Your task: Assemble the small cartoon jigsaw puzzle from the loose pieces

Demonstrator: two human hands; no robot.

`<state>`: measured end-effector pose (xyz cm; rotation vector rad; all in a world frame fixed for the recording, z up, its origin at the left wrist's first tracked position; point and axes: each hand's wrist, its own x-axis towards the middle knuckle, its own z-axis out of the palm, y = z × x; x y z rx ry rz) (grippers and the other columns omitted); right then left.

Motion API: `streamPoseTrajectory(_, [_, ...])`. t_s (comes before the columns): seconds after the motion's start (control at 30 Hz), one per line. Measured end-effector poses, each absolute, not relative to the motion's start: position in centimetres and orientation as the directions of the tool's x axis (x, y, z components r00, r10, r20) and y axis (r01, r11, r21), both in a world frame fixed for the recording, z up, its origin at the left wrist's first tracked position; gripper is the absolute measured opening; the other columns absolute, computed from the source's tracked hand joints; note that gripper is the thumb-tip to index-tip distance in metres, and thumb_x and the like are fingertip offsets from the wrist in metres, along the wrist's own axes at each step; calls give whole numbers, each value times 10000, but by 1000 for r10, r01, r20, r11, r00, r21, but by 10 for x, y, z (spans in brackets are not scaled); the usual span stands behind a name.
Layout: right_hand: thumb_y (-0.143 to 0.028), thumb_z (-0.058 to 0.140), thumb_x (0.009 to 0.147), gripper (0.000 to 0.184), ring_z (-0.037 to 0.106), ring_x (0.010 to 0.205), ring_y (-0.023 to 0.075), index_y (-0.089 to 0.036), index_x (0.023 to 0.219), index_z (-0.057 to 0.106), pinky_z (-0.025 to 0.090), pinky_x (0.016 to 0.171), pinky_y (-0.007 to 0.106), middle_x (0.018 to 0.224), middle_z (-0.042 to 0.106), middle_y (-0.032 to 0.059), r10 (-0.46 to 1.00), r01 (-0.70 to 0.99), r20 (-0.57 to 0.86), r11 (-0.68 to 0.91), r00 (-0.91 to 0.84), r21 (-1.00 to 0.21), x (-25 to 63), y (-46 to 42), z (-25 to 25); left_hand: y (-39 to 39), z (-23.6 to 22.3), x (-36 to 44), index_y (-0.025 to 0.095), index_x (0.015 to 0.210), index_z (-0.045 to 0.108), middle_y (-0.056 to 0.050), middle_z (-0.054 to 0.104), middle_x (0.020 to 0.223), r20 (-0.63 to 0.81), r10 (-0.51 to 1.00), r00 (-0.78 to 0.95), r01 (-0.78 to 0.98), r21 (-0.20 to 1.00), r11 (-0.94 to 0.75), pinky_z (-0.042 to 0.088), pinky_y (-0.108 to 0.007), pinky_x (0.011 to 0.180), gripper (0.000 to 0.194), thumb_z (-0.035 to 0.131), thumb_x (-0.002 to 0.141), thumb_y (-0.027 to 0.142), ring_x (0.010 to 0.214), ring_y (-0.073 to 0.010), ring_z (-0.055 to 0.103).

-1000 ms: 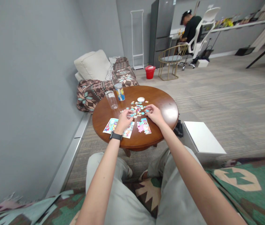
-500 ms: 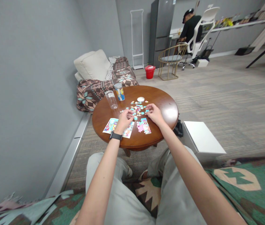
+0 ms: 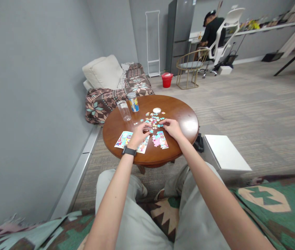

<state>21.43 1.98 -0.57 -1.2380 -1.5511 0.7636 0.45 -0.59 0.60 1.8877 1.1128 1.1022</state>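
While our hands work at the loose puzzle pieces (image 3: 154, 119), a joined section (image 3: 160, 140) lies nearer us on the round table (image 3: 182, 107).
Our left hand (image 3: 140, 133) holds thumb and fingers slightly parted at the heap's near left edge; our right hand (image 3: 172, 128) bends narrowed fingers over its right edge, and we cannot tell whether either grips a piece. Printed paper (image 3: 121, 139) lies partly beneath our left wrist; a can (image 3: 134, 103) and clear jar (image 3: 124, 111) stand farther left.

Both arms (image 3: 118, 189) extend forward, fingers (image 3: 166, 121) loosely bent.
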Motion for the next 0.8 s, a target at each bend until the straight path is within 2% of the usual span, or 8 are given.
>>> streamPoseTrajectory(0.13, [18, 514, 684, 355, 725, 941, 186, -207, 803, 760, 547, 971, 351, 922, 785, 8, 946, 342, 325, 304, 4, -889, 214, 20, -6, -5, 6, 4, 179, 922, 633, -22, 671, 945, 370, 897, 241, 409, 800, -439, 567, -307, 863, 233, 688, 737, 48, 885, -152, 679])
streamPoseTrajectory(0.3, [2, 528, 693, 316, 708, 848, 176, -206, 786, 747, 563, 893, 341, 901, 769, 10, 939, 374, 343, 312, 16, -873, 214, 19, -6, -6, 9, 4, 171, 901, 631, -23, 609, 962, 408, 889, 207, 496, 740, -455, 545, -276, 800, 231, 657, 727, 22, 862, -143, 640])
streamPoseTrajectory(0.43, [-6, 531, 696, 301, 690, 819, 172, -200, 787, 742, 559, 878, 342, 887, 751, 15, 934, 411, 356, 321, 9, -853, 214, 18, -6, -7, 10, 3, 165, 897, 636, -30, 581, 960, 426, 884, 191, 539, 707, -457, 530, -287, 815, 237, 640, 723, 4, 871, -152, 613])
streamPoseTrajectory(0.67, [3, 553, 714, 337, 690, 961, 190, -221, 870, 750, 534, 957, 352, 985, 751, 16, 899, 492, 423, 420, -113, -762, 212, 18, -8, -7, 9, 2, 175, 916, 638, -43, 592, 1000, 438, 883, 169, 573, 685, -450, 531, -312, 848, 294, 582, 719, -35, 884, -161, 606])
streamPoseTrajectory(0.8, [-36, 594, 767, 332, 693, 1050, 223, -249, 958, 764, 517, 1004, 388, 1074, 770, 16, 908, 562, 391, 403, -148, -722, 210, 17, -8, -8, 12, 2, 174, 910, 639, -50, 620, 995, 439, 882, 172, 592, 669, -449, 532, -333, 883, 279, 573, 726, -25, 919, -180, 623])
